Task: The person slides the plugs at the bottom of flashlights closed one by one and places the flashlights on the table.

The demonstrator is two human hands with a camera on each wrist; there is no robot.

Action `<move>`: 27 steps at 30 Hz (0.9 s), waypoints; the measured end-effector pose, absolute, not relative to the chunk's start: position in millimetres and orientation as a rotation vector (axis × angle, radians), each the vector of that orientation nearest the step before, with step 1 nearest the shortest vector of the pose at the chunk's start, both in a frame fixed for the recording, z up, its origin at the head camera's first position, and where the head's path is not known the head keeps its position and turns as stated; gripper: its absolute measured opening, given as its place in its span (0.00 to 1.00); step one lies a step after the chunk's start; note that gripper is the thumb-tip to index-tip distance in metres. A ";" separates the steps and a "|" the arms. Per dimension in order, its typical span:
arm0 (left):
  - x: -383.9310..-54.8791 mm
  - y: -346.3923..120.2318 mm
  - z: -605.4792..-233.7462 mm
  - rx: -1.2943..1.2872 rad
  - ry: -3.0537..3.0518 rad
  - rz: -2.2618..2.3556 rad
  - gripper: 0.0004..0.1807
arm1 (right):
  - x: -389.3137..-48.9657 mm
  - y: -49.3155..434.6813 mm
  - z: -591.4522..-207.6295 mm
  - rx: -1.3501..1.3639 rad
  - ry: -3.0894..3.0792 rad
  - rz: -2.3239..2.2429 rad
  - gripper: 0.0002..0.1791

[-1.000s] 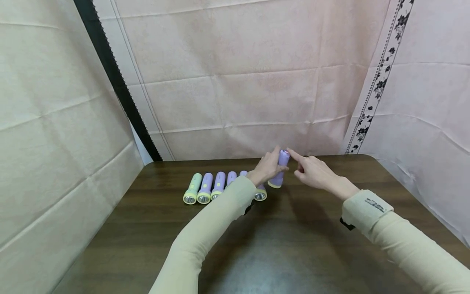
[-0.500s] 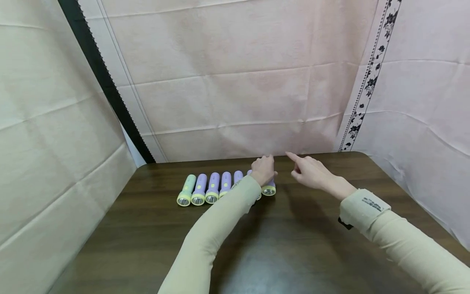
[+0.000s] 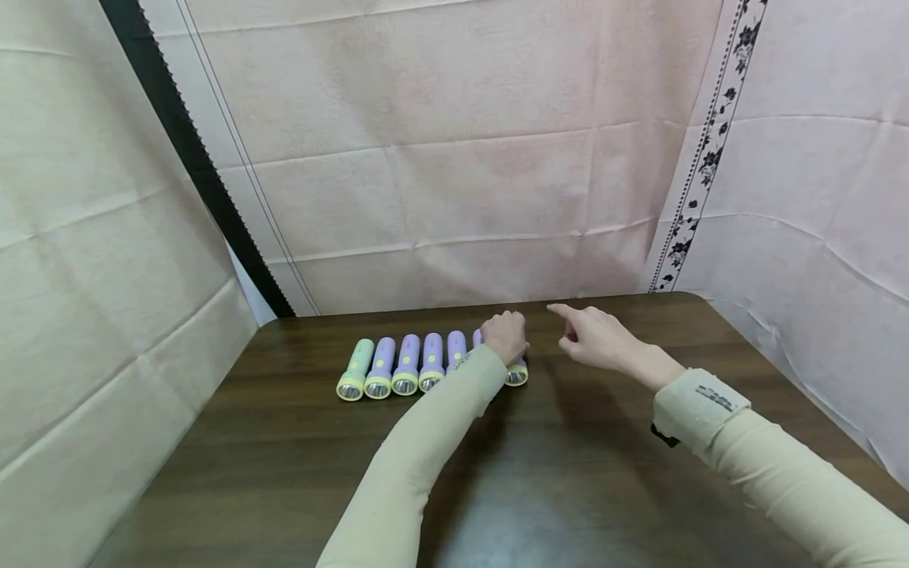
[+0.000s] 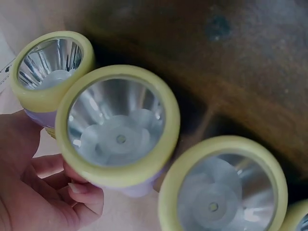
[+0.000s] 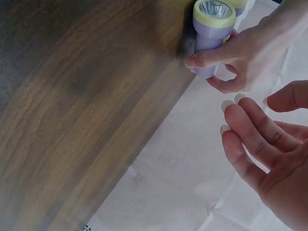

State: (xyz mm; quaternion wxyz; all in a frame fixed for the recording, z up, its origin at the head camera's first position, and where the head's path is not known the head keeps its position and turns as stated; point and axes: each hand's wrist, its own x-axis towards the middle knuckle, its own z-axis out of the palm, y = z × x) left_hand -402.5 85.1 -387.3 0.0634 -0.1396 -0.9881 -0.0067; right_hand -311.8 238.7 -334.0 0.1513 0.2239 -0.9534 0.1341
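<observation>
My left hand (image 3: 504, 335) grips a purple flashlight (image 3: 517, 373) with a yellow rim, at the right end of a row near the table's back edge. In the right wrist view its thumb and fingers close around the purple body (image 5: 207, 43). The left wrist view shows the lens heads from the front, the end one (image 4: 50, 65) beside its neighbour (image 4: 118, 130). My right hand (image 3: 600, 335) hovers to the right with nothing in it, index finger stretched out toward the left. My left hand and sleeve hide part of the row.
Several more purple flashlights (image 3: 406, 363) lie side by side, lens ends facing me, with a mint green one (image 3: 357, 367) at the left end. The brown wooden table (image 3: 284, 465) ends at a pale cloth backdrop (image 3: 454, 181).
My left hand has lowered the purple flashlight from right of the row to its right end, turning it lens toward me. The right hand stays nearly in place. The view has shifted slightly.
</observation>
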 end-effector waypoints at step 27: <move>-389.0 3.7 -319.0 -0.440 -2.846 -0.199 0.20 | -339.3 218.0 -323.6 0.660 -2.703 0.530 0.34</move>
